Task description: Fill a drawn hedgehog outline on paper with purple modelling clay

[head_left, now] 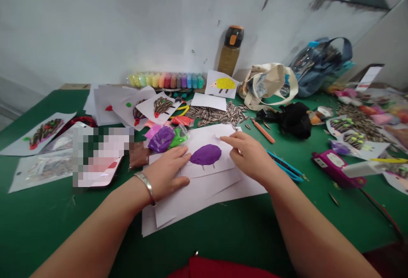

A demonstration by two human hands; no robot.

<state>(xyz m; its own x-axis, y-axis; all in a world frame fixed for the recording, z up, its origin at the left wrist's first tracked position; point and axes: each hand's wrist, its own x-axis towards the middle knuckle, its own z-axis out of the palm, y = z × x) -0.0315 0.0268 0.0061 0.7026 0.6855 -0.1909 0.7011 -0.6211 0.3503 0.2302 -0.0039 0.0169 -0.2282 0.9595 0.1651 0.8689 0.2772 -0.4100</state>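
A flattened purple clay shape with a pointed left end lies on a white sheet of paper, two short drawn legs showing below it. My left hand rests flat on the paper at the left, fingers spread and their tips beside the clay's point. Above the clay's upper right edge, my right hand has its index finger stretched out over the paper and the other fingers partly curled. Nothing shows in either hand. More white sheets lie underneath. Bags of purple clay and green clay sit behind my left hand.
Sunflower seeds are heaped behind the paper. An orange pen-like tool and blue tools lie at the right, near a magenta glue gun. A phone lies left. A bottle stands by the wall.
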